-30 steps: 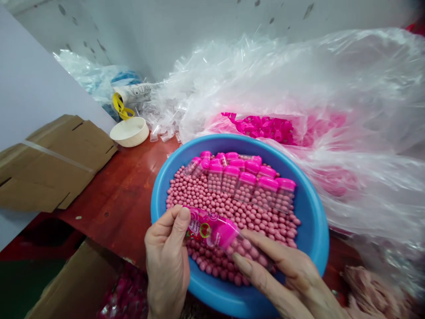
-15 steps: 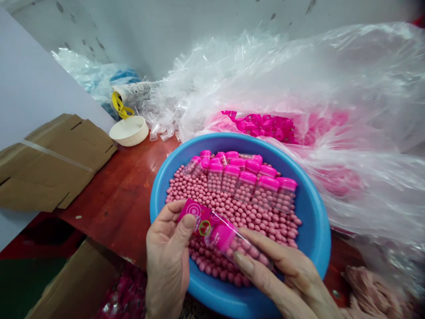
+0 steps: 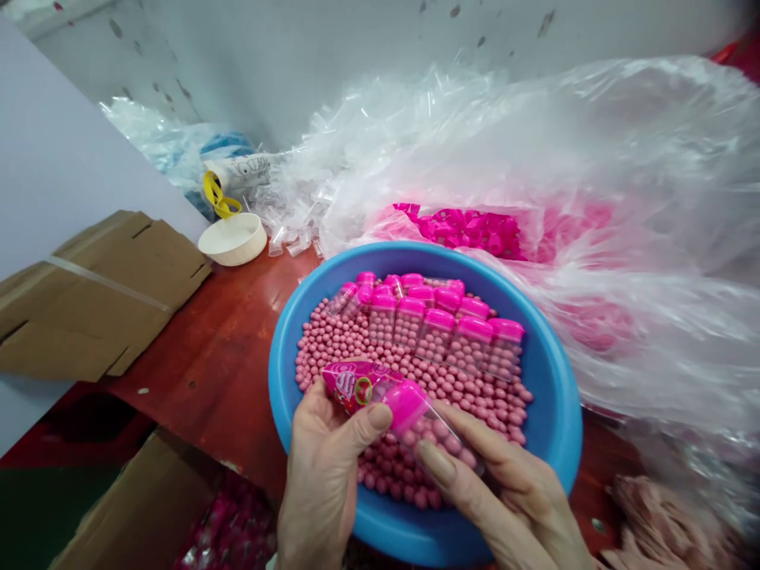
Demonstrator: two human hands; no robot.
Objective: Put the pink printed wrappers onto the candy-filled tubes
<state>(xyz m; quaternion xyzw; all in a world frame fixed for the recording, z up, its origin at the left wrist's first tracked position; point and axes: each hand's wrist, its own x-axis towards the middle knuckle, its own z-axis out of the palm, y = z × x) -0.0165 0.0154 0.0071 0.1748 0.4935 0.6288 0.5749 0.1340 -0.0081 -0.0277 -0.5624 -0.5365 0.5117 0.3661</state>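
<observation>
Head view of 2 bare hands over a blue basin (image 3: 424, 546). The right hand (image 3: 504, 483) grips a clear container (image 3: 442, 435), its thumb on the near side and its fingers along the far side of the transparent body. The container lies between the 2 hands, above the basin, tilted, with its pink cap (image 3: 407, 402) toward the left hand (image 3: 329, 467) and its body reaching into the right-hand grip. The left hand is closed on a printed wrapper (image 3: 353, 384), its fingers partly hidden underneath and its thumb tip beside the cap.

The container is filled with round pink balls, visible through its wall; its cap is smooth and bright pink. The wrapper, glossy magenta with pale lettering and a yellow-green ring, bulges out from the cap end toward the upper left. Whether it encloses the cap cannot be determined.

Loose pink balls (image 3: 338, 340) cover the basin floor; on them rest capped containers (image 3: 438, 336), 5 in the front row. Left of the basin, a white dish (image 3: 233, 240) stands on the red table (image 3: 202, 372).
</observation>
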